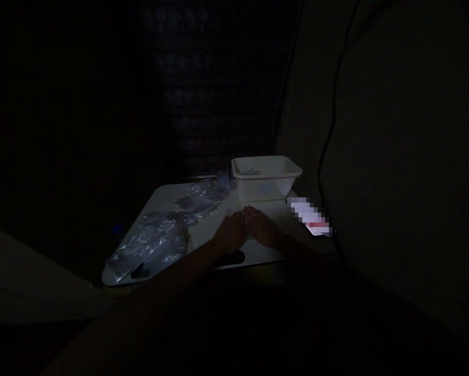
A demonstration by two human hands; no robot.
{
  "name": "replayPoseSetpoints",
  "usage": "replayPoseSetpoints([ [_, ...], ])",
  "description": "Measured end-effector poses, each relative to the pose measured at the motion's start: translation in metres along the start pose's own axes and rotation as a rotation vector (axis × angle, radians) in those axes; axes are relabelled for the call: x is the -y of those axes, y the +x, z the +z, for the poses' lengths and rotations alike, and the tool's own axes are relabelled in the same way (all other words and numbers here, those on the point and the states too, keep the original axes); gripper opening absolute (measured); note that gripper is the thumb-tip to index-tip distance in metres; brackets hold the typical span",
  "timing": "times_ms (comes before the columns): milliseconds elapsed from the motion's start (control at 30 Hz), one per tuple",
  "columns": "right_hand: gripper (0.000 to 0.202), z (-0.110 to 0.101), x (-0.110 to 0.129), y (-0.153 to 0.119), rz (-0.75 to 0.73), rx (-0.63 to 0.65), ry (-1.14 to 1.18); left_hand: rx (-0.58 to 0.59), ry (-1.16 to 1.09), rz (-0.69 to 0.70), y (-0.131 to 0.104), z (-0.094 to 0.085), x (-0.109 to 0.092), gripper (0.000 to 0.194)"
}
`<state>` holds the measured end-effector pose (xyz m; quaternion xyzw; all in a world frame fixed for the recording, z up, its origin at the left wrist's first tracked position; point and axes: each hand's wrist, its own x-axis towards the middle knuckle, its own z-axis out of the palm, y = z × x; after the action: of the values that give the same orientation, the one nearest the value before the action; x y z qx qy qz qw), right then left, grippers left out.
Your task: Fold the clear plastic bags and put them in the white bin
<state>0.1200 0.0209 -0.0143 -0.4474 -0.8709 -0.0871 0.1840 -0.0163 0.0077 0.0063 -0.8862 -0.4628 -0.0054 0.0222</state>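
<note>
In the dim light my left hand and my right hand meet low over the white tabletop, their fingertips side by side. The fingers of both look closed and bent inward. Whatever lies between them is too dark and small to name. A faint clear patch, perhaps thin plastic, shows just beyond the left fingertips. Behind the hands stands a white plastic tub with some pale pieces inside. Clear plastic bags lie in a crumpled heap left of my left hand.
More crumpled clear plastic reaches back toward the tub. A lit phone, its screen blurred out, rests at the table's right edge. A dark cable hangs down the wall there. One dark oval slot marks the table's near edge.
</note>
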Motion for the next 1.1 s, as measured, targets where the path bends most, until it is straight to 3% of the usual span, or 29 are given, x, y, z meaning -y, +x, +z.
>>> replayPoseSetpoints([
  [300, 0.047, 0.009, 0.001, -0.011, 0.135, 0.136, -0.120, -0.026, 0.079, -0.078, -0.003, 0.021, 0.008, 0.055],
  [467, 0.045, 0.006, -0.001, -0.007, 0.171, 0.147, -0.127, -0.011, 0.075, -0.092, -0.004, 0.018, 0.010, 0.057],
  [633, 0.042, 0.004, -0.016, -0.009, 0.280, 0.065, -0.167, -0.020, 0.033, -0.073, -0.004, 0.010, 0.012, 0.058],
  [833, 0.035, 0.011, -0.032, -0.021, 0.182, 0.132, -0.219, 0.017, 0.049, -0.053, -0.004, 0.015, 0.013, 0.056],
  [867, 0.033, 0.007, -0.035, -0.020, 0.198, 0.141, -0.214, 0.017, 0.052, -0.047, -0.005, 0.014, 0.013, 0.055],
  [967, 0.032, -0.008, -0.041, -0.012, 0.434, 0.126, -0.173, 0.002, 0.038, 0.020, -0.006, 0.009, 0.012, 0.054],
  [1100, 0.027, -0.018, -0.047, -0.001, 0.465, 0.156, -0.129, 0.011, 0.013, 0.170, -0.010, 0.006, 0.006, 0.050],
])
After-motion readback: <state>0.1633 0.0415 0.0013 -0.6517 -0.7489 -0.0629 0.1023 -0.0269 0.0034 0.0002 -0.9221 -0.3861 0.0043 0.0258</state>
